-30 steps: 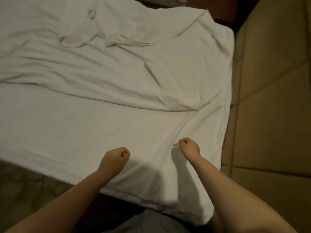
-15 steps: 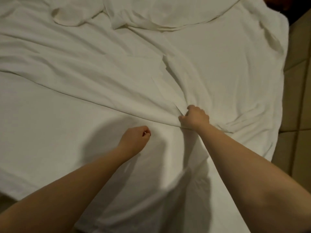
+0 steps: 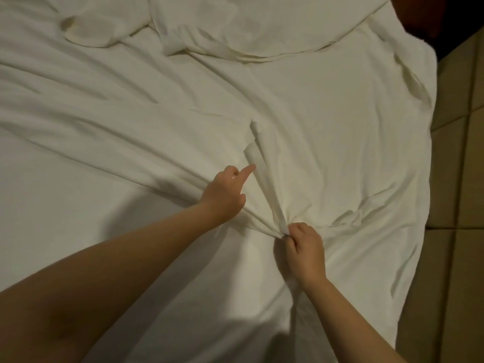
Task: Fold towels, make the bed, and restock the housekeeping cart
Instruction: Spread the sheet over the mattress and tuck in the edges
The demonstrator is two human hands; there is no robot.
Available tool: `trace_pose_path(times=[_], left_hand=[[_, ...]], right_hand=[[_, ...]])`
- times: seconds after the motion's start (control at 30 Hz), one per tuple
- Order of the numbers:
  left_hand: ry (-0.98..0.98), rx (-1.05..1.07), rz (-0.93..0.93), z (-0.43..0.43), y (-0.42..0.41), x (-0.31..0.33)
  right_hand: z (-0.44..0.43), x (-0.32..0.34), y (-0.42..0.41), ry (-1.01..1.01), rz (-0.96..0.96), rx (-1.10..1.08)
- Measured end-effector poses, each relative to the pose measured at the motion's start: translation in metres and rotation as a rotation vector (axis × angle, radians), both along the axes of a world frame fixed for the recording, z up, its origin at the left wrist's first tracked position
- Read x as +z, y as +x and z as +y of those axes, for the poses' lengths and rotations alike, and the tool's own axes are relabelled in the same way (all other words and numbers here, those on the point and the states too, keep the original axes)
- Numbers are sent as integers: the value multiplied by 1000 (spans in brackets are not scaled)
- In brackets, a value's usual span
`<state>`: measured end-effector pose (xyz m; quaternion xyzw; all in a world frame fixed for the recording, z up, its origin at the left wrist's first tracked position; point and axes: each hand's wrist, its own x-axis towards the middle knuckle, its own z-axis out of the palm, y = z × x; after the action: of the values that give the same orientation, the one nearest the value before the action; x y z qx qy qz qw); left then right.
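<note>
In the lower middle of the frame, in the head view, our right hand (image 3: 305, 254) is curled tight, its thumb and fingers pinching a gathered point of the white top sheet (image 3: 340, 121). Creases fan out from that pinch across the bed.

From the pinch a narrow folded ridge (image 3: 264, 174) climbs up and slightly left toward the centre of the frame. That is its long axis, and it lies ahead of both hands, pointing away from us.

Our left hand (image 3: 224, 199) rests on the sheet just left of the ridge. Its index finger is stretched toward the ridge and its other fingers are loosely curled, gripping nothing that we can see.

So the right hand has the ridge's near end, while the left is nearer its far end. We judge that the left should take hold further up the ridge, so the edge can be drawn out straight between the two hands.

We see no container here. A rumpled heap of linen (image 3: 248, 30) lies at upper middle, well apart from both hands, and we cannot tell whether it is towels or more sheet. The smooth under sheet (image 3: 52, 205) fills the lower left. Floor tiles (image 3: 461, 179) run down the right edge.
</note>
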<state>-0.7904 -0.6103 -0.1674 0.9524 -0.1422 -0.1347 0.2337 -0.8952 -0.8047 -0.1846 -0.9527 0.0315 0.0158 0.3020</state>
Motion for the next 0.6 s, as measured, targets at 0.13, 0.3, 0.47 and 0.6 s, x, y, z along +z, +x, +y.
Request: trace_pose_path(times=[0.13, 0.3, 0.47, 0.6], left_hand=[[63, -126, -273, -9, 13, -8], [175, -528, -212, -13, 19, -8], [170, -597, -108, -4, 4, -35], [-47, -460, -192, -9, -6, -13]], right_hand=[[5, 7, -15, -42, -154, 117], [-4, -2, -28, -59, -38, 163], [7, 8, -5, 2, 182, 54], [19, 22, 43, 275, 292, -304]])
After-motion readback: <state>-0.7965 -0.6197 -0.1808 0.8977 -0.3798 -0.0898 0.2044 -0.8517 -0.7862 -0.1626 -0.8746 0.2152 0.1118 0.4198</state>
